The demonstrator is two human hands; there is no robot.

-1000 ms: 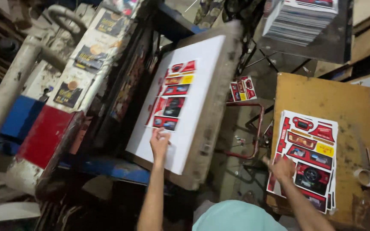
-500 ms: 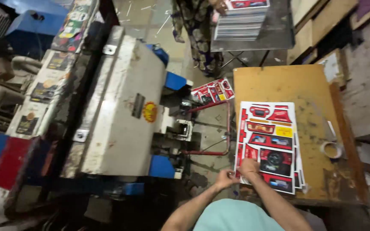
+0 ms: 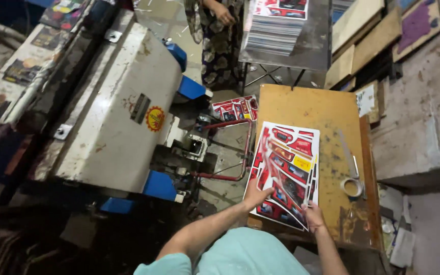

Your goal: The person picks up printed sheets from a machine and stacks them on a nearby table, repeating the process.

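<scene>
Left hand (image 3: 256,196) and right hand (image 3: 313,215), fingers clamped on a red printed cardboard sheet (image 3: 281,178), lifted above the stack (image 3: 309,147) on the brown wooden counter (image 3: 301,107).

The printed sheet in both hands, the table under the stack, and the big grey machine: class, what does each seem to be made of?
Printed sheet: thin glossy card or paper, as it bends while lifted.
Table: probably wood or board, matt yellow-brown, scuffed.
Machine: likely painted metal, grey, chipped and stained.
</scene>
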